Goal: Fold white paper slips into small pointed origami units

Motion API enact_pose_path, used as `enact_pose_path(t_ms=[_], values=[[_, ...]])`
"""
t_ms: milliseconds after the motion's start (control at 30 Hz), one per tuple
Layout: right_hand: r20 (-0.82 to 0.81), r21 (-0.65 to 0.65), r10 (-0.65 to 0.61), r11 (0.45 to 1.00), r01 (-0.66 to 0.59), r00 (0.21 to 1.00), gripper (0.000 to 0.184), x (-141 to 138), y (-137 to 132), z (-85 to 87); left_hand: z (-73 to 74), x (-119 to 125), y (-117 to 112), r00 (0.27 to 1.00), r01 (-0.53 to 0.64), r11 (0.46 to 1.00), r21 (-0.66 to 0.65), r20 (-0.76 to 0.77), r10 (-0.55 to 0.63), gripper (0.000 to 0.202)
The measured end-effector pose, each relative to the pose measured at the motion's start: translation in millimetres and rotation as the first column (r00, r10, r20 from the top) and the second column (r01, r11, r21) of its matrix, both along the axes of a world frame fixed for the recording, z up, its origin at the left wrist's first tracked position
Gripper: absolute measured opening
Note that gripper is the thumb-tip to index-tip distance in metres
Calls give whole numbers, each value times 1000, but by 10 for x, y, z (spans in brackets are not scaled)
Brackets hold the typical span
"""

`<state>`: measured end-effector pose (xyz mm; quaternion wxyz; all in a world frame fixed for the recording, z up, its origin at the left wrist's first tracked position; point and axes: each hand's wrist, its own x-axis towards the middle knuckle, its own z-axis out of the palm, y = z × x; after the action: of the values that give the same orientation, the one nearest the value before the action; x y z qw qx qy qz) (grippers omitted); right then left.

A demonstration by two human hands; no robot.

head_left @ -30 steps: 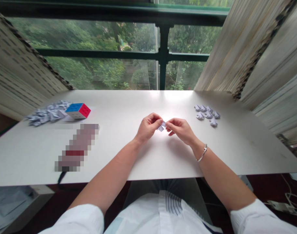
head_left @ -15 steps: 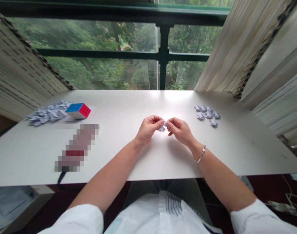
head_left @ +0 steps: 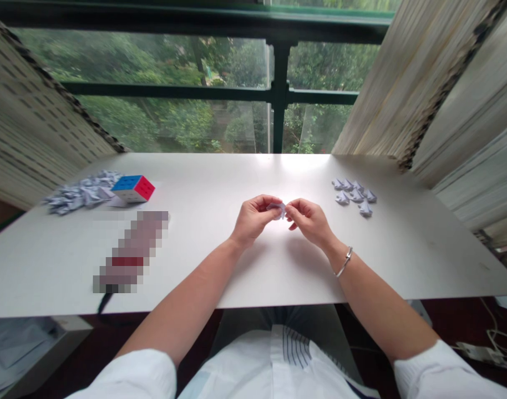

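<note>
Above the middle of the white table, my left hand (head_left: 255,218) pinches a small folded piece of white paper (head_left: 280,210) between thumb and fingers. My right hand (head_left: 307,219) is closed in a pinch at the paper's right edge, thumb and forefinger together on it. The fingers hide part of the paper. To the right lie several small folded paper pieces (head_left: 356,195), set in loose rows. A heap of folded white paper pieces (head_left: 87,191) lies at the far left.
A puzzle cube (head_left: 133,189) with blue, red and white faces stands beside the heap. Nearer me lies a long pixelated object (head_left: 132,249) with a dark strap (head_left: 105,302). The white table (head_left: 245,172) runs up to the window; curtains (head_left: 374,83) hang at both sides.
The folded paper has turned and risen slightly between my fingers. My right hand has shifted a little to the right. Everything else on the table stays put.
</note>
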<state>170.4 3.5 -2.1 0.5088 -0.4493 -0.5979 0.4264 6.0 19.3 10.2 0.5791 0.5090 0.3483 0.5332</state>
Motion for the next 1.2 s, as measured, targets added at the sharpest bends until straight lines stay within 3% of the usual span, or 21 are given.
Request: enact_pose_path(t_ms=[133,400,667,967,1200], values=[[20,71,28,997,-29,999,26,37,-29,70,22,-43,21,999,13,999,-46,32,-12,30],[145,306,-65,952,18,987,16,79,-37,75,57,-56,8,996,65,995,-69,67,-61,34],[148,265,-18,964,-22,989,17,82,-51,97,86,-34,-39,995,95,995,12,-20,-95,27],[304,411,-102,911,-33,947,17,126,-57,135,77,-16,-52,996,81,997,6,-31,-81,25],[226,333,-54,943,-25,973,22,143,-4,89,42,10,-77,995,81,995,54,-67,-78,29]])
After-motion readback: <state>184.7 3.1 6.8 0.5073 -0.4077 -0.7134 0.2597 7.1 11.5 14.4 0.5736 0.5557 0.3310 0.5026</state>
